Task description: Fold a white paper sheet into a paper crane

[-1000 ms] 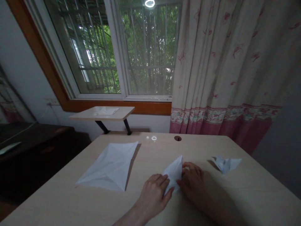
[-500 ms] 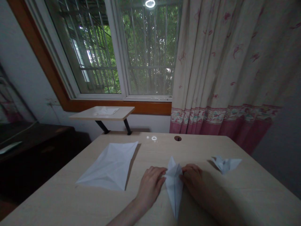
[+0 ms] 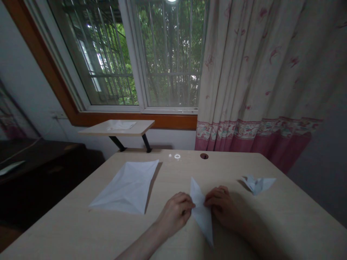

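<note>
A sheet of white paper folded into a long pointed diamond (image 3: 202, 211) is between my two hands, just above or on the desk. My left hand (image 3: 177, 209) pinches its left edge near the middle, fingers curled. Across from it, my right hand (image 3: 221, 204) grips the right edge with thumb and fingers closed. One tip of the folded paper points away from me, the other toward me and slightly right. Whether its underside touches the desk is hidden.
On the pale wooden desk (image 3: 168, 234) lies a creased white paper sheet (image 3: 127, 187) at left. A folded paper bird (image 3: 257, 185) rests at right. Behind are a small raised shelf (image 3: 138, 128) with white paper (image 3: 121, 125) on it, a cable hole (image 3: 204, 156), a window and a curtain (image 3: 244, 90).
The folded paper has turned, its far tip moving left and its near tip right. The raised centre flap with its lengthwise slit no longer shows. Both hands remain at its sides.
</note>
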### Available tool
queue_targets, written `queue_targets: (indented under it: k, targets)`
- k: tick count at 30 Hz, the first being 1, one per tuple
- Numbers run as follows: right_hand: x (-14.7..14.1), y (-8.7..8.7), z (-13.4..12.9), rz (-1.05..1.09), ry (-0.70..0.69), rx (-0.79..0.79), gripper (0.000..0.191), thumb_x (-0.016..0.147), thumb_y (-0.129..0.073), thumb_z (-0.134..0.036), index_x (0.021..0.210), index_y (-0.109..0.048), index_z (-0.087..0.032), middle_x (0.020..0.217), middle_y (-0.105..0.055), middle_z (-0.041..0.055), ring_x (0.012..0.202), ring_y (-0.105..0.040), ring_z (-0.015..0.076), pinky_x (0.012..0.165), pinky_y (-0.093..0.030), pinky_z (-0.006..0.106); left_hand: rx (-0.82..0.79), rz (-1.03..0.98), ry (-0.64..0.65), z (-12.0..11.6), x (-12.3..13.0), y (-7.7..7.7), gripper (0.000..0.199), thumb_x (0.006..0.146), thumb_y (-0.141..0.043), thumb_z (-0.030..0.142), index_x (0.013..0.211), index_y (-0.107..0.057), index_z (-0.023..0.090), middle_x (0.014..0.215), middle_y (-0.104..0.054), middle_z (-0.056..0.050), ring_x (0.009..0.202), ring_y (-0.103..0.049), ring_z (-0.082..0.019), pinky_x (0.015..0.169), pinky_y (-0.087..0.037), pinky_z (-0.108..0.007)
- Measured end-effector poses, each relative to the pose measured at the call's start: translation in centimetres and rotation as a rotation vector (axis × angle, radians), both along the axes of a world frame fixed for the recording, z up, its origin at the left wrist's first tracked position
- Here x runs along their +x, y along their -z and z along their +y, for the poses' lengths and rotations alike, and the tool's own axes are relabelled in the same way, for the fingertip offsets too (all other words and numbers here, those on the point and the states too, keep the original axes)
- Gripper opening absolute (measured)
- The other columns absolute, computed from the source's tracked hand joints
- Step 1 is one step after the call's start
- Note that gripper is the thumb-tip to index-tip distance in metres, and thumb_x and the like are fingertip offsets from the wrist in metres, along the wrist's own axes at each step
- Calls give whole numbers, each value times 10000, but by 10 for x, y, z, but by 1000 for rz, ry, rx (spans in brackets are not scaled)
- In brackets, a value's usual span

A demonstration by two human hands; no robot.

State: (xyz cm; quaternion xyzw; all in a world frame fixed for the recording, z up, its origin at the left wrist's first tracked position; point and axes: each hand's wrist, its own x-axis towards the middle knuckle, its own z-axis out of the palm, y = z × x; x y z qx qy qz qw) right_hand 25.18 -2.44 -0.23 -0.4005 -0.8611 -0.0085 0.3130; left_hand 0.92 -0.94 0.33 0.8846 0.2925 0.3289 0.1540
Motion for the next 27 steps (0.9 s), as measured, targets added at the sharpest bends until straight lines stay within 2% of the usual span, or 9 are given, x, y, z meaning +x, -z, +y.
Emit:
queue_targets:
  k: [4, 9, 11, 15, 18, 21, 27]
  targets:
    - [-4, -9, -5, 11, -35, -98, 335, 793, -441, -59, 902, -692, -252, 962, -712, 24, 931, -636, 178, 904, -446, 408, -26, 26, 30, -8, 3, -4, 342, 769, -476, 33, 980, -702, 178, 1017, -676, -70, 967, -617, -193, 865, -524, -310]
    - [-13, -18, -14, -18, 7, -201, 260, 854, -493, -115, 984, -685, -233, 1004, -700, 25, 962, -627, 157, 877, -507, 295, -10, 146, -25, -17, 7, -5, 265, 830, -522, 114, 1022, -699, 164, 1115, -691, -72, 1023, -643, -210, 912, -538, -328]
    - [-14, -15, -16, -40, 37, -201, 295, 843, -507, -103, 1046, -687, -221, 1049, -701, 34, 995, -629, 165, 902, -507, 282, 2, 207, -74, -19, 8, -2, 213, 884, -532, 182, 1006, -706, 176, 1111, -704, -61, 988, -672, -212, 891, -556, -337]
    - [-13, -3, -14, -152, 97, -209, 366, 862, -514, -147, 1198, -651, -196, 1218, -666, 63, 1103, -616, 200, 991, -480, 327, 51, 318, -133, -20, 12, 1, 206, 922, -530, 235, 1024, -701, 177, 1153, -697, -58, 953, -703, -206, 860, -576, -324]
    - [-10, 1, -12, -264, 69, -223, 430, 886, -481, -177, 1306, -569, -203, 1331, -586, 63, 1213, -550, 199, 1074, -406, 362, 87, 413, -157, -25, 15, -1, 235, 919, -544, 229, 1113, -665, 178, 1213, -667, -67, 1003, -688, -216, 883, -566, -333]
    - [-8, 0, -11, -326, 31, -230, 481, 896, -482, -206, 1377, -485, -224, 1403, -513, 58, 1322, -435, 207, 1151, -277, 436, 70, 493, -212, -31, 19, -6, 284, 905, -583, 257, 1172, -636, 176, 1255, -638, -88, 1050, -667, -249, 924, -546, -383]
    - [-2, -2, -14, -340, -31, -359, 576, 899, -524, -249, 1451, -360, -240, 1474, -414, 78, 1379, -343, 219, 1180, -94, 513, -4, 539, -217, -37, 24, -12, 330, 910, -579, 230, 1225, -602, 133, 1294, -602, -132, 1142, -615, -264, 1007, -488, -412]
